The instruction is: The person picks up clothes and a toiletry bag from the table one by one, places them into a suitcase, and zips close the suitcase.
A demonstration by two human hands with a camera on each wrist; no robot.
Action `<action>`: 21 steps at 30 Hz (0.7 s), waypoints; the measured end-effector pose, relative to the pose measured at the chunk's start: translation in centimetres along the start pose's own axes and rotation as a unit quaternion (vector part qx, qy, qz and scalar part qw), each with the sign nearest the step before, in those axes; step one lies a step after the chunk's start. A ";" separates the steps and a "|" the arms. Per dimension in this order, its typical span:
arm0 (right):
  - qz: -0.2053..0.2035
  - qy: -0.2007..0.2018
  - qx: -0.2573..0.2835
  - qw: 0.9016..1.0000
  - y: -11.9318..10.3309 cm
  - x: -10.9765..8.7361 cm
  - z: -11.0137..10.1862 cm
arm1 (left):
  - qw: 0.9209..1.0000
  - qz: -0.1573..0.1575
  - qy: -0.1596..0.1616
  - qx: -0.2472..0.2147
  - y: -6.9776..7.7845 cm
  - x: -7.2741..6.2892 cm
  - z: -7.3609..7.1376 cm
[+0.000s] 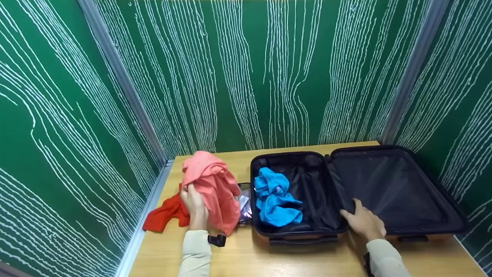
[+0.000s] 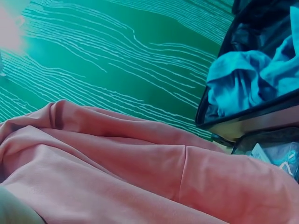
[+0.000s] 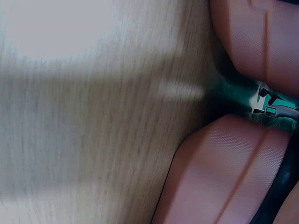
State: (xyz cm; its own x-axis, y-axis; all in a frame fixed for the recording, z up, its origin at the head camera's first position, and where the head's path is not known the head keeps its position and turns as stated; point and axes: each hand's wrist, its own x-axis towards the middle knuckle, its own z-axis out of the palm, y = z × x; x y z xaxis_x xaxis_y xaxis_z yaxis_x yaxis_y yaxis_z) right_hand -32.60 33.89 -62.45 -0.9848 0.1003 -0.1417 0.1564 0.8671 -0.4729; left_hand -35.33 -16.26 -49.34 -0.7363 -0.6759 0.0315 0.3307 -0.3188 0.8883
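Note:
My left hand (image 1: 195, 202) grips a crumpled pink garment (image 1: 215, 184), held up at the left of the table; its folds and a seam fill the lower left wrist view. An open black-lined suitcase (image 1: 315, 207) with a pinkish-orange shell (image 3: 229, 168) lies to the right. At its near edge, where the two halves meet, my right hand (image 1: 365, 223) holds the rim, the thumb and a finger showing and the others hidden. In the suitcase's left half lies a bunched blue garment (image 1: 278, 200).
A red cloth (image 1: 167, 213) lies on the wooden table (image 1: 238, 254) beneath and left of the pink garment. Against the suitcase's left side sits a dark-edged clear pouch (image 1: 245, 204) with things inside. Green panels (image 1: 246, 77) with white wavy lines enclose the table.

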 end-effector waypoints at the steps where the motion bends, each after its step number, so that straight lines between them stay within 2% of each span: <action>1: 0.000 0.000 0.001 1.000 0.0 0.0 0.0 | 1.000 -0.001 -0.003 -0.004 0.1 -0.1 0.1; 8: 0.000 0.003 0.000 1.000 0.0 0.1 0.1 | 1.000 0.000 -0.021 -0.004 0.5 -0.6 0.6; 18: -0.002 -0.004 0.002 1.000 0.0 0.0 -0.1 | 0.995 0.014 -0.092 -0.042 1.1 -1.2 1.7; 21: -0.002 -0.002 0.000 1.000 0.0 0.0 -0.1 | 0.993 0.013 -0.102 -0.053 1.3 -1.4 2.0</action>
State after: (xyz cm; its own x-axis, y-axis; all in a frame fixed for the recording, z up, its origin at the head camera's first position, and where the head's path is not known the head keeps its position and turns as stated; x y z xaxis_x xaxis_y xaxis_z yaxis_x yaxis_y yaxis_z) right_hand -32.61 33.93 -62.35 -0.9852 0.0943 -0.1433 0.1519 0.8680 -0.4728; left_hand -35.03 -14.36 -47.28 -0.8277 -0.5393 0.1551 0.4033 -0.3796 0.8327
